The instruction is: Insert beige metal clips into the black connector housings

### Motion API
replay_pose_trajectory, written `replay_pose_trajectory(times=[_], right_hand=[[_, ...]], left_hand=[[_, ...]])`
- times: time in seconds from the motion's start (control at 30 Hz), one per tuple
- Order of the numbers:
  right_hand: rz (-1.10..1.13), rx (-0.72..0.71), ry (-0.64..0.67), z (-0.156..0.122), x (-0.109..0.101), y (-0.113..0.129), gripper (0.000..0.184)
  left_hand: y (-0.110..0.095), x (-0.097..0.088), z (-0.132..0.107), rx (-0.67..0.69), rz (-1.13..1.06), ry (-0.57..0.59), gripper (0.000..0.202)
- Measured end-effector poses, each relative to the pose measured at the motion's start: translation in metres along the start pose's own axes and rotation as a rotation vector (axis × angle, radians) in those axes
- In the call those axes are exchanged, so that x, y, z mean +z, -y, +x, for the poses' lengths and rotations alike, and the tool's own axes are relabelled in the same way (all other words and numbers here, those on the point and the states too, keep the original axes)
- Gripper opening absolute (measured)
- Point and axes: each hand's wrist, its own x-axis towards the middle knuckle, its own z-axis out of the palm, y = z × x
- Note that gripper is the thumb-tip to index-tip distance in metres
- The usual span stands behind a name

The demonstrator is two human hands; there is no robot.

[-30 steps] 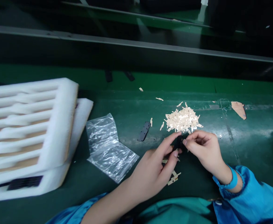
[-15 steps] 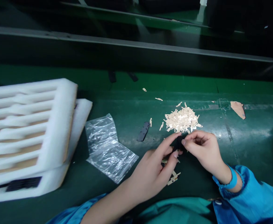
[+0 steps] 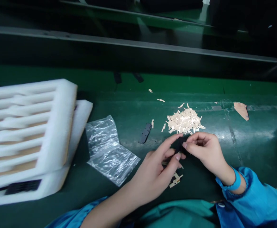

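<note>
My left hand (image 3: 161, 167) grips a small black plastic part (image 3: 180, 144) between thumb and fingers. The thumb and forefinger of my right hand (image 3: 205, 150) pinch at the right side of that same part; whether they also hold a small strip is hidden. Just beyond both hands lies a heap of small cream-coloured strips (image 3: 185, 120). Beneath my left hand a few more strips (image 3: 175, 181) show, partly covered. A flat black piece with small holes (image 3: 145, 133) rests on the table left of the heap.
A crumpled clear plastic bag (image 3: 111, 152) lies left of my hands. Stacked white foam trays (image 3: 61, 126) with slots fill the left side, a black item (image 3: 23, 186) in the lower one. A brown scrap (image 3: 241, 110) is at right. Two dark pieces (image 3: 138, 77) lie at the back.
My hands stay together around the black part, which has turned slightly and shows a little more. My right fingertips have shifted slightly left. The two dark pieces at the back have moved slightly right.
</note>
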Motion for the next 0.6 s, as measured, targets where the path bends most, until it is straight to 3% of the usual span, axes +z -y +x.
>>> replay_pose_trajectory(times=[0.33,0.6], right_hand=[[-0.01,0.036,-0.022,0.0,0.0019,0.0017,0.016],[0.01,0.065,-0.037,-0.0002,0.0019,0.0027,0.014]], left_hand=[[-0.0011,-0.0009,0.0006,-0.123,-0.144,0.011,0.049],[0.0039,-0.0022,0.0013,-0.144,-0.21,0.024,0.053]])
